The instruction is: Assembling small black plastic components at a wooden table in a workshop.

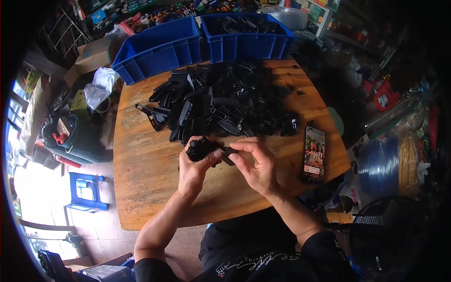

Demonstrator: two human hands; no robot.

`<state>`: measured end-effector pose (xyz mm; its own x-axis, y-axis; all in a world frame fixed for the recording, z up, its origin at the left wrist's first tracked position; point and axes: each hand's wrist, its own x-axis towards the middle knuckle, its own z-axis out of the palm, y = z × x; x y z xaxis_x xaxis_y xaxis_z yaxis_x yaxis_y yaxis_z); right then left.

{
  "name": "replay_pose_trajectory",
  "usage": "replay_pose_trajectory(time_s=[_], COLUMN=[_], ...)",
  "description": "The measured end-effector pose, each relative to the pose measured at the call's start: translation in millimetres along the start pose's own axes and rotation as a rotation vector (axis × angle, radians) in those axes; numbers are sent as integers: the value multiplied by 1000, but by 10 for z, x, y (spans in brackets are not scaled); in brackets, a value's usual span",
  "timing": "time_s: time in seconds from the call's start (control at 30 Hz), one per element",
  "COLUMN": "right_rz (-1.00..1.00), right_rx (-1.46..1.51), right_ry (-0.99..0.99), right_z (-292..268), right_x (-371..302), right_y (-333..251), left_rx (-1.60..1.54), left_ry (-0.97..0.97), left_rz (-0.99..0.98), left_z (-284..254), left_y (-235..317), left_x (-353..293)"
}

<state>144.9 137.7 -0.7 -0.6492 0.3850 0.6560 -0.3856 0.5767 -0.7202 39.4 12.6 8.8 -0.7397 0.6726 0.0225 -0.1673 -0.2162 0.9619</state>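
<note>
Both forearms enter from the lower edge, over the near edge of the wooden desk [141,188]. Left hand [193,170] closed around a bunched black plastic part [201,147]. Right hand [256,167] pinches a smaller black clip [229,155] between thumb and fingertips, touching the bunched part. Both are held above the desk's near middle. Large pile of black parts [221,101] covers the desk's far half. Phone [314,154] lies near the right edge, screen lit. Two blue bins [159,49] stand at the far edge.
</note>
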Motion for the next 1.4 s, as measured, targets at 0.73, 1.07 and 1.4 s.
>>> replay_pose_trajectory(time_s=[0.73,1.07,1.4], right_rz=[172,279,338], right_rx=[123,158,152], right_ry=[-65,-150,-229], right_z=[52,125,114], right_x=[15,-52,-52], right_y=[-15,-21,-91], left_rx=[-47,-76,111], left_ry=[155,82,47], left_rz=[138,74,106], left_z=[-28,11,71], left_y=[109,35,123], left_x=[-7,-39,-137])
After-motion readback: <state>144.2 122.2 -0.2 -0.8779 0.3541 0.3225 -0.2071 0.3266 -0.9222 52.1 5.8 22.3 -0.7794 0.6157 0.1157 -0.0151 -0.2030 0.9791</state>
